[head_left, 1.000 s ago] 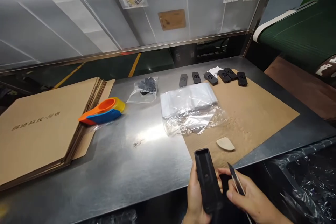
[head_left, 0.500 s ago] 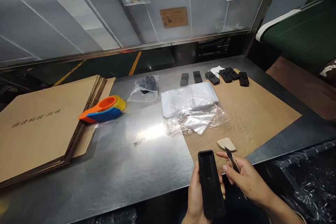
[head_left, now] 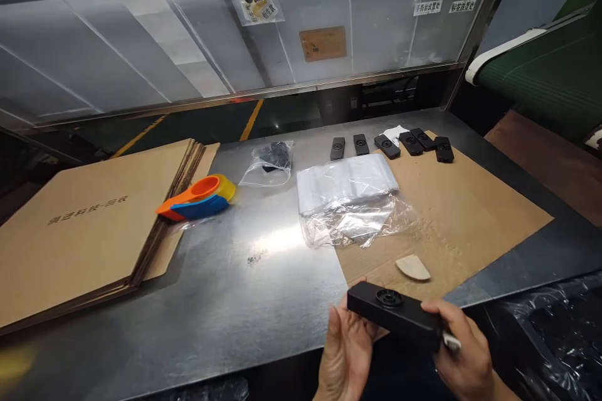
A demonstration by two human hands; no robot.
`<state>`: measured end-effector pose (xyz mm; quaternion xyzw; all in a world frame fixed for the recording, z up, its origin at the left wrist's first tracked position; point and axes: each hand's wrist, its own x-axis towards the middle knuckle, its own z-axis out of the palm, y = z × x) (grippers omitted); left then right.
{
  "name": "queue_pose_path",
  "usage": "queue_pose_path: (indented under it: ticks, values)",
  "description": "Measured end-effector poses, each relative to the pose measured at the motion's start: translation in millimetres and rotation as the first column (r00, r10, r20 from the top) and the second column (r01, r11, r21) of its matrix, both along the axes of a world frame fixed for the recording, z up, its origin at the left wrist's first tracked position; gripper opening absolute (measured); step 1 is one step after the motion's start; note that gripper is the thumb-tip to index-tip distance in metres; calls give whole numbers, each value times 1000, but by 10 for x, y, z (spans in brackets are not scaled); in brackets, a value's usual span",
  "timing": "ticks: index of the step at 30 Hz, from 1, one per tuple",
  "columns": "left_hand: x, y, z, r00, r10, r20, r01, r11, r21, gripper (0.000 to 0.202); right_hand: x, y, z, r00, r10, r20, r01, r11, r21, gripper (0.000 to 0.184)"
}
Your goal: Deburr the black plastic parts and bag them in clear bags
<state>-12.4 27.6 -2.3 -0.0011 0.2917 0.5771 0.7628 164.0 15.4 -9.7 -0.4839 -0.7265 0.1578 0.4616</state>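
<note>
A long black plastic case (head_left: 397,313) is held over the table's front edge, its face with a round ringed recess turned up. My right hand (head_left: 465,351) grips its right end, thumb on top. Poking out by that hand is the pale end of a slim craft knife (head_left: 451,342), mostly hidden. My left hand (head_left: 345,348) cradles the case's left end, fingers behind and under it, thumb raised off it. Beyond the hands, a beige wedge-shaped pad (head_left: 413,267) lies on a cardboard sheet (head_left: 489,207).
Several similar black cases (head_left: 386,146) are spread along the back. Clear plastic bags (head_left: 345,185) lie mid-table, and a bag with a black item (head_left: 273,160) is farther left. An orange-and-blue tape dispenser (head_left: 200,197) touches stacked cardboard (head_left: 89,219). A green conveyor (head_left: 536,69) is at right.
The case has been turned over and swung crosswise, from hollow side up to recessed face up. My right hand has moved from beside it onto its right end; the knife blade is now hidden.
</note>
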Motion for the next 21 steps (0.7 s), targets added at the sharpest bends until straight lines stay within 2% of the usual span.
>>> queue_pose_path:
  ticks: [1,3,5,6,7,9,10,12,14,17,21]
  values:
    - [32,-23,3,999,32,-27,-32,999,-2,47,-11,-53,-57,1000,1,23,-2,999,42,22]
    - [92,-67,5,992,60,-114,-63,998,-21,44,-18,-127,-131,998,60,24,-60,998,10,33]
    - [126,-95,-1,978,72,-194,-78,997,-22,46,3,-149,-119,986,162,-27,-165,979,-123,63]
    - [132,-102,-9,970,86,-229,-91,996,-10,49,17,-139,-76,978,196,-66,-205,957,-203,73]
    - [135,-106,-21,957,107,-268,-110,994,5,52,29,-120,-12,976,198,-91,-216,935,-281,74]
    - [139,-111,-61,925,154,-347,-152,988,32,55,24,-62,161,986,152,-62,-164,910,-381,56]
    - [144,-116,-85,909,173,-379,-170,985,42,57,5,-31,254,991,133,-8,-125,912,-391,45]
    - [156,-131,-131,887,187,-423,-178,982,61,57,-59,20,424,983,135,121,-84,931,-356,31]
    - [163,-150,-159,876,172,-451,-154,985,77,56,-132,45,544,964,169,204,-100,945,-310,29]
    - [153,-169,-153,858,136,-495,-115,991,72,52,-205,39,613,954,159,252,-90,960,-266,30]
    - [133,-171,-105,846,111,-522,-97,994,54,51,-214,18,560,938,171,301,-87,957,-275,30]
